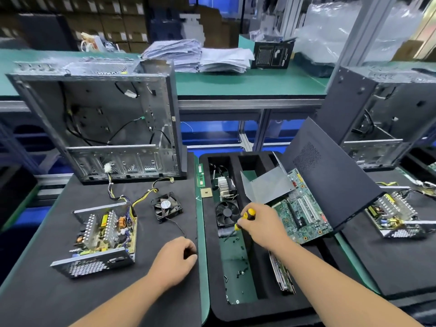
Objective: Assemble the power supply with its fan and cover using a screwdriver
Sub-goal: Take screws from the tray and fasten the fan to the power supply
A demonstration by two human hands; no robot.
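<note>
While uncovered: 2 PSUs [101,234], 2 fans [168,206].

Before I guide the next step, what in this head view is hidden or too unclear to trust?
- Yellow-and-black screwdriver: tip hidden against the black foam tray, head view.
- Left hand: curled fingers hide whether it holds anything.
- Small black screws: too small to count.
- Open metal power supply: its screw holes are too blurred to locate.
- Right hand covers the screwdriver's grip.

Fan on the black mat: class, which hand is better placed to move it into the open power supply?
Left hand: it rests near the fan and power supply, holding nothing visible. Right hand grips the screwdriver.
</note>
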